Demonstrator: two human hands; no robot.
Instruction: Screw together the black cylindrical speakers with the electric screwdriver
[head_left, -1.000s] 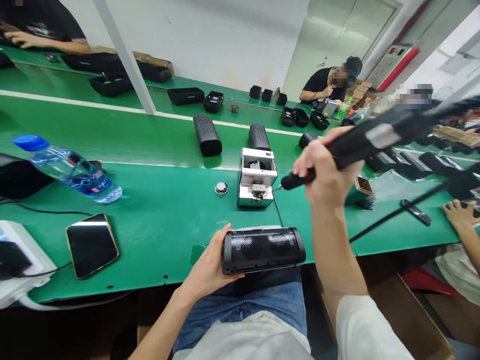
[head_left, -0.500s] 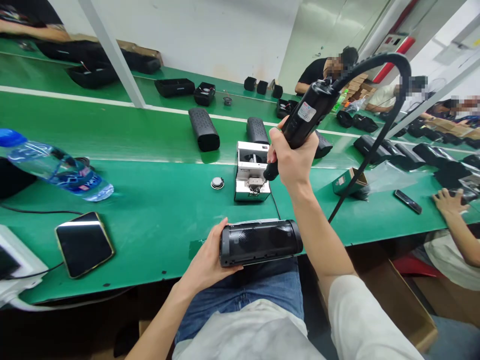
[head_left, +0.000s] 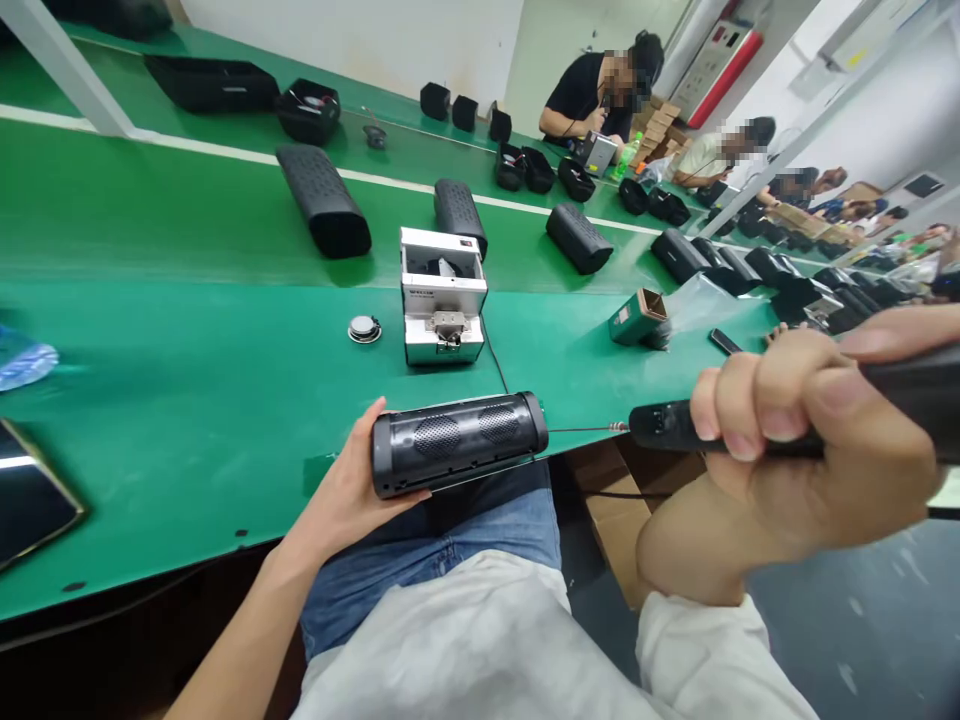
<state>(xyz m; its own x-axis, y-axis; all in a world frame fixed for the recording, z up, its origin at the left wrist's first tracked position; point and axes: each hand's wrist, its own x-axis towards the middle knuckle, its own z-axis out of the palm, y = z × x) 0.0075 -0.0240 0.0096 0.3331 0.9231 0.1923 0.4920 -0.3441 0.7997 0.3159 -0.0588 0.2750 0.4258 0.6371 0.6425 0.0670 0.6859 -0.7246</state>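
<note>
My left hand (head_left: 349, 485) grips the left end of a black speaker (head_left: 457, 440) lying on its side at the table's front edge. Two round perforated areas show through its dark front. My right hand (head_left: 806, 440) is wrapped around a black electric screwdriver (head_left: 664, 428), held level to the right of the speaker. Its long thin bit points left and reaches the speaker's right end; I cannot tell whether the tip sits in a screw. Behind the speaker stands a white screw feeder (head_left: 444, 290). A small round metal speaker driver (head_left: 364, 329) lies left of the feeder.
Several black speaker housings (head_left: 330, 205) stand along the green table (head_left: 225, 400). At the left are a phone (head_left: 34, 495) and part of a water bottle (head_left: 26, 360). A small green box (head_left: 637, 318) stands to the right. Co-workers (head_left: 600, 95) sit across.
The screwdriver has moved from the screw feeder down and right, turning from steep to level, with its bit at the speaker's right end. My left hand still holds the speaker. The view has shifted right.
</note>
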